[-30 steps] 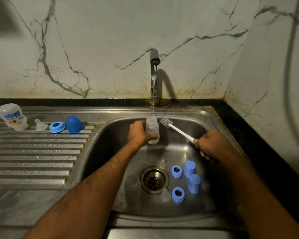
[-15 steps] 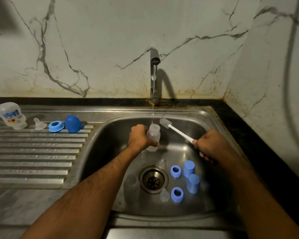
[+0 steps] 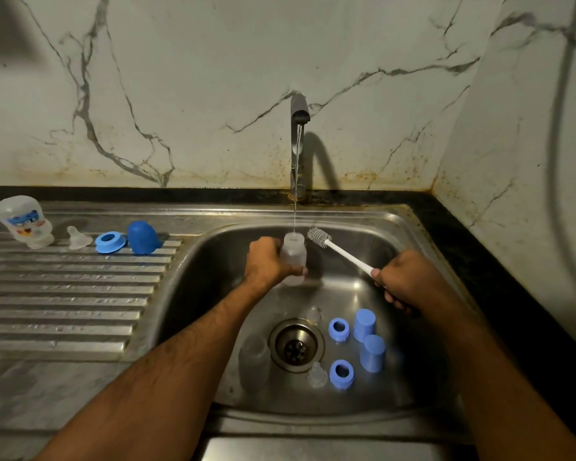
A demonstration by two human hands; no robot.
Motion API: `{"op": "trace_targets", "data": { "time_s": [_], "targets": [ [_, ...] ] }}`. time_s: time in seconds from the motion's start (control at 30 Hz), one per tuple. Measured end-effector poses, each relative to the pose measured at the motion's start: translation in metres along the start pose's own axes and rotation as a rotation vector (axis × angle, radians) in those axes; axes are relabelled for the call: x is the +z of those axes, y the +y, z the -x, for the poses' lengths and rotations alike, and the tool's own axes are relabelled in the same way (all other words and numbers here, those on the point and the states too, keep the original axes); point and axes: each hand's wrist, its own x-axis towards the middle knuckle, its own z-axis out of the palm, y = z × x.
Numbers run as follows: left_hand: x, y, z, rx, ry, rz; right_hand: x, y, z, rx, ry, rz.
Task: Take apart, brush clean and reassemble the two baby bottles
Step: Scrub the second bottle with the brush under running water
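Holding the small translucent plastic baby bottle (image 3: 293, 259) upright under the thin stream from the steel tap (image 3: 299, 144), my left hand (image 3: 268, 261) is wrapped closed around its body, above the steel sink basin (image 3: 396, 234). My right hand (image 3: 404, 282) is fisted on the handle of the white bottle brush (image 3: 338, 249), its bristle head just beside the bottle's mouth. On the basin floor near the drain I see two blue screw rings (image 3: 339, 328), two blue caps (image 3: 363, 324), clear teats (image 3: 316, 377) and a second clear bottle (image 3: 255, 359)
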Motion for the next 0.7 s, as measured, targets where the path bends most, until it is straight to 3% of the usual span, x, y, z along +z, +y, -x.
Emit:
{"op": "trace_targets", "data": {
  "time_s": [0.1, 0.2, 0.33, 0.43, 0.57, 0.7],
  "targets": [
    [-0.0009, 0.001, -0.0014, 0.035, 0.101, 0.071, 0.0007, -0.0012, 0.0007, 0.01, -0.005, -0.01],
    [0.0025, -0.0017, 0.0002, -0.009, -0.045, -0.024, 0.0022, -0.0007, 0.0009, 0.014, 0.0, -0.002],
    [0.0014, 0.0007, -0.0028, 0.041, 0.108, 0.098, -0.0007, 0.002, -0.0001, -0.022, -0.003, -0.013],
    [0.0022, -0.0032, -0.0026, -0.024, -0.034, -0.01, 0.0, 0.0033, 0.0012, -0.018, 0.014, 0.012],
    [0.0019, -0.0028, -0.0057, 0.018, 0.115, 0.105, 0.0003, 0.0016, 0.0004, -0.015, 0.012, 0.008],
    [0.0035, -0.0047, -0.003, -0.021, -0.028, -0.004, 0.0, 0.0018, 0.0009, -0.01, 0.011, 0.022]
  ]
}}
